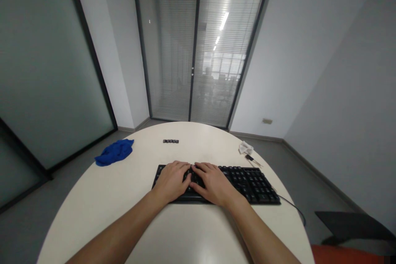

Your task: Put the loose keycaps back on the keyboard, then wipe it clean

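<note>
A black keyboard [253, 185] lies flat on the round table. My left hand [173, 179] rests over its left part, palm down, fingers stretched forward and the thumb apart. Beside it, my right hand [213, 183] lies over the middle keys with its fingers extended and its thumb out to the left. The tips of both hands come close together around a few keys [192, 177]. Much of the keyboard's left half is hidden under my hands. Beyond it, several small black keycaps [170, 141] stand in a short row.
A crumpled blue cloth [115, 152] lies at the table's left edge. Near the right edge are a white crumpled item [246, 147] and a small dark-headed tool [250, 158]. The keyboard's cable [293, 205] runs over the right edge. A chair [352, 225] stands at right.
</note>
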Motion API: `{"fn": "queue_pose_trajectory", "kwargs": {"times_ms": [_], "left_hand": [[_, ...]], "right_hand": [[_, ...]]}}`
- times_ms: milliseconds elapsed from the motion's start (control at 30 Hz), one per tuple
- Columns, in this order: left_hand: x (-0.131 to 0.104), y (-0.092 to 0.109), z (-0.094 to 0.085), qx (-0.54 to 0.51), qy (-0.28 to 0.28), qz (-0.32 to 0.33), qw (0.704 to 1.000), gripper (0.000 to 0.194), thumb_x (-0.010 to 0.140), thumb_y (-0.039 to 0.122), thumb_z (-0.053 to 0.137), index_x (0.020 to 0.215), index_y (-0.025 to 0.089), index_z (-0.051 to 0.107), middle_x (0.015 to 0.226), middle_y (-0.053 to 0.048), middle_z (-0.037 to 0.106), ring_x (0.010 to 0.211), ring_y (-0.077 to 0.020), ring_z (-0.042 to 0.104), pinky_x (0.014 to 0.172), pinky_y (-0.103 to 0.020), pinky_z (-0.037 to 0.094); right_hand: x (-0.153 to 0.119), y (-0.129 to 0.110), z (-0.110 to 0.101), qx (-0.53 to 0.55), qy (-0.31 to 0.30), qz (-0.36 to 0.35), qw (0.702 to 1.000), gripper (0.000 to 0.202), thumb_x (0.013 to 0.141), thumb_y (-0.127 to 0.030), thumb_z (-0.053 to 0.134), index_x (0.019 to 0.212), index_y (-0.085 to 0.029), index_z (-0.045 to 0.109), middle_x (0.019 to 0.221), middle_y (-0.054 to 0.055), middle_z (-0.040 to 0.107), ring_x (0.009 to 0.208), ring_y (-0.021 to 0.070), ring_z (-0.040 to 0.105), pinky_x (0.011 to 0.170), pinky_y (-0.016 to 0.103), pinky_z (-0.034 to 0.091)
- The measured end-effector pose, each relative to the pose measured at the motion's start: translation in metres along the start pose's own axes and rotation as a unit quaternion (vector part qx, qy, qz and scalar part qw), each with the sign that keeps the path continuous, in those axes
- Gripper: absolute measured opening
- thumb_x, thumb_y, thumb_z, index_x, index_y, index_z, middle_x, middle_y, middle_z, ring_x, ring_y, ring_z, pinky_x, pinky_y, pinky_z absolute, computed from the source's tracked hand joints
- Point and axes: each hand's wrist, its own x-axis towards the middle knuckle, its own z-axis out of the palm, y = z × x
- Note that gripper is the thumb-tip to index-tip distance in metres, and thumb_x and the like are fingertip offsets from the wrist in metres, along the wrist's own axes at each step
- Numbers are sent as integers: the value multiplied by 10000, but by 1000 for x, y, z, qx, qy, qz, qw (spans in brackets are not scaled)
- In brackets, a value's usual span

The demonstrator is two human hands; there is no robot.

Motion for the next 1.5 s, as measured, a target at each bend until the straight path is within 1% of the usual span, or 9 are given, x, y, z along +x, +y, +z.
{"fn": "queue_pose_trajectory", "kwargs": {"times_ms": [133,300,433,567,833,1000,1067,1300,1500], "left_hand": [[0,-5,-1,0,-21,21,1000,371,924,239,483,1258,201,640,1289,-82,670,1204,-246,579,1074,-400,440],[0,-12,-5,-16,-51,32,998,405,896,243,510,1278,214,641,1328,-78,653,1220,-261,583,1093,-407,427],[0,-15,-5,-36,-56,34,997,412,897,251,518,1292,222,633,1355,-82,638,1250,-263,573,1107,-413,414],[-1,-18,-3,-23,-60,38,997,421,908,266,513,1313,220,618,1374,-81,624,1263,-258,569,1113,-405,409],[1,-17,-5,-16,-65,47,997,413,918,278,510,1307,203,624,1372,-93,626,1257,-260,579,1112,-406,412],[1,-18,-6,-31,-76,45,996,408,926,297,510,1311,222,623,1394,-86,610,1274,-253,570,1115,-395,408],[1,-19,-6,-25,-80,41,996,409,932,314,503,1307,213,629,1402,-95,602,1288,-260,560,1121,-400,401],[0,-21,-3,-37,-72,33,996,394,925,312,509,1282,214,644,1390,-97,611,1282,-266,562,1126,-411,391],[1,-18,-4,-50,-53,30,997,354,898,290,544,1227,226,657,1292,-82,675,1184,-265,612,1059,-408,441]], "right_hand": [[0,-2,1,-6,-2,-4,1000,557,963,-488,529,1411,-156,534,1418,136,562,1305,297,494,1113,455,375],[0,-6,-1,-11,-14,7,1000,558,960,-455,536,1415,-132,527,1449,145,533,1334,309,472,1129,467,365],[0,-11,-2,-11,-35,18,999,574,971,-437,503,1458,-133,479,1492,135,491,1368,323,439,1137,502,351],[0,-15,-1,-12,-50,34,998,585,974,-418,490,1482,-131,447,1516,132,459,1391,332,414,1136,527,346],[0,-14,2,-19,-44,28,998,586,979,-410,465,1480,-107,444,1514,134,462,1386,332,416,1136,513,349],[0,-16,1,-12,-40,30,999,563,968,-389,486,1471,-136,463,1502,133,479,1384,325,422,1125,516,361],[0,-16,1,-13,-40,30,999,552,971,-392,477,1459,-132,479,1493,132,491,1387,326,417,1130,517,352],[1,-15,6,-13,-29,30,999,533,962,-376,480,1439,-138,493,1475,139,509,1364,324,435,1129,510,347],[2,-11,5,-6,-10,14,1000,503,949,-382,505,1386,-134,533,1421,138,553,1311,305,468,1111,473,369]]}}
